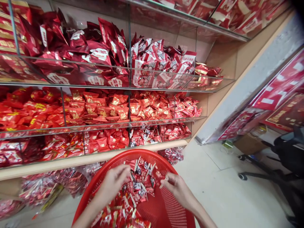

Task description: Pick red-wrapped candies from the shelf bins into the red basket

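Observation:
Below the shelves is a red plastic basket [174, 202] with a perforated wall, partly filled with small red wrapped packets [140, 186]. Over its left side is my left hand [116, 179], fingers curled together beside the packets; what they hold, if anything, is hidden. At the right side of the basket my right hand [174, 186] pinches the edge of a red packet [157, 176], which is blurred and hangs over the pile.
Glass-fronted shelves [142, 89] full of red packets run across the view. Plastic bags of packets [71, 180] lie under the bottom ledge. At the right stand a wheeled chair [282, 177] and a cardboard box [250, 144].

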A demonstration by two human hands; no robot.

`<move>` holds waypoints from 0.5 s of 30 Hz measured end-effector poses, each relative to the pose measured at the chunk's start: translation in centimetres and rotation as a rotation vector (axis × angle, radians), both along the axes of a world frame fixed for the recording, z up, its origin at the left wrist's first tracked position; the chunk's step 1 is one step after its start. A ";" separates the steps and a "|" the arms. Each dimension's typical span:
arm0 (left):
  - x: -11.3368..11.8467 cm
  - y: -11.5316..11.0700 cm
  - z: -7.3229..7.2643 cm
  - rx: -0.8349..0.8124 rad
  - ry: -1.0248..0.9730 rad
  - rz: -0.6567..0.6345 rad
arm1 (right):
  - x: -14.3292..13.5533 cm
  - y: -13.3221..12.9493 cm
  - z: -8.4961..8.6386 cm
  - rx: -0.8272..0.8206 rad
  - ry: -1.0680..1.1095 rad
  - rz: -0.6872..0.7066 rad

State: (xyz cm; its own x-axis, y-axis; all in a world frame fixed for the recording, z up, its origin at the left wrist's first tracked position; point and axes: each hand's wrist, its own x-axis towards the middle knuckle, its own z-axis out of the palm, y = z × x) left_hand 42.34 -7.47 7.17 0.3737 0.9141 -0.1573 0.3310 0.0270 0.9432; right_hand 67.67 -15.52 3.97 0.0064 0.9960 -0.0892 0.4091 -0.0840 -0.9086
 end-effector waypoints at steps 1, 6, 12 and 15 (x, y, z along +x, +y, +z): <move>-1.1 1.0 0.1 0.053 0.024 0.069 | 0.4 0.4 -0.1 0.039 -0.133 -0.015; -6.1 5.0 -1.6 0.289 0.328 0.238 | 0.9 2.4 -0.3 0.075 -0.614 0.082; -7.2 6.3 -5.4 0.511 0.544 0.320 | -0.8 4.7 -1.4 0.105 -1.093 0.299; -6.8 6.5 -6.5 0.548 0.585 0.307 | -1.6 5.5 -2.8 0.199 -1.241 0.370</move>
State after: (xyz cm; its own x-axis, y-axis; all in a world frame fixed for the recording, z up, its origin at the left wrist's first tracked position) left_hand 35.54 -0.97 0.72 0.0938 0.9647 0.2462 0.8209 -0.2149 0.5291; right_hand 66.08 -10.04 1.13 -0.2979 0.9517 -0.0739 0.9469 0.3044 0.1037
